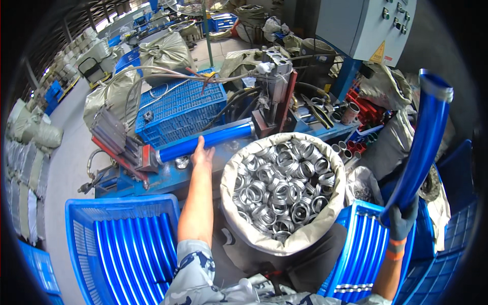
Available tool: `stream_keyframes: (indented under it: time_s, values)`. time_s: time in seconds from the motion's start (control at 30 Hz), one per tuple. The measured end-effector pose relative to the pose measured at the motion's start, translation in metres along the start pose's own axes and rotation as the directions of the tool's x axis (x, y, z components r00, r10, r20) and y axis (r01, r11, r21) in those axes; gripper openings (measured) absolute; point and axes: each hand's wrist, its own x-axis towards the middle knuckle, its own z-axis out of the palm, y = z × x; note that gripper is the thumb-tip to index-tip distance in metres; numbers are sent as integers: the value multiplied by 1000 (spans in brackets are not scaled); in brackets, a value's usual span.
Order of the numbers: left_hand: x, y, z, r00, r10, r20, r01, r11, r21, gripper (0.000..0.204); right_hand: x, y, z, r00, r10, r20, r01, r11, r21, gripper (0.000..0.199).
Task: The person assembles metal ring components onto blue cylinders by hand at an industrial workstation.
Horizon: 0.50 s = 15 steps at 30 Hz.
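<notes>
My bare left hand [202, 154] reaches forward and rests on a blue tube [206, 141] lying across the blue machine bed [168, 178], between a red clamp on the left and a press head on the right. My gloved right hand [401, 219] grips the lower end of a second blue tube [424, 140] and holds it upright on the right; a silver ring caps its top end. Between my arms stands a white sack [284, 244] full of silver metal rings [282, 185].
A blue crate [81, 239] of blue tubes sits at lower left, another crate [358, 254] of tubes at lower right. An upturned blue crate [180, 109], hoses and a grey control box [366, 25] stand behind the machine. Filled sacks line the left floor.
</notes>
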Motion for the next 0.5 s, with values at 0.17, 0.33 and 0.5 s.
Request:
stream_keyframes:
  time_s: [0.17, 0.33, 0.5]
  values:
    - [4, -5, 1, 994, -68, -87, 77, 992, 104, 86, -67, 18, -90, 979, 161, -126, -180, 972, -150, 84]
    - [35, -58, 1, 988, -152, 20, 147, 977, 157, 100, -157, 53, -220, 950, 4, -312, -87, 963, -254, 77]
    - [63, 71, -54, 943, -263, 206, 203, 941, 271, 125, -187, 94, -290, 891, -115, -439, -363, 401, -841, 89]
